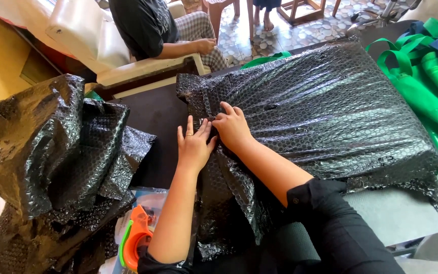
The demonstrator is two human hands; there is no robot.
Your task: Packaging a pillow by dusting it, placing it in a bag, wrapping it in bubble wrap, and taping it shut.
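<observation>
A large flat object wrapped in black bubble wrap (325, 106) lies across the dark table (153, 116). My left hand (194, 144) rests flat on the wrap's left edge, fingers spread, where a loose flap hangs down toward me. My right hand (233, 127) presses on the wrap just right of it, fingers bent on a fold near the corner. The two hands touch each other. Neither hand holds anything.
A crumpled heap of black bubble wrap (51, 167) stands at the left. An orange and green tape dispenser (135, 238) lies below it. Green bags (427, 86) lie at the right. Another person (153, 25) sits on a white chair beyond the table.
</observation>
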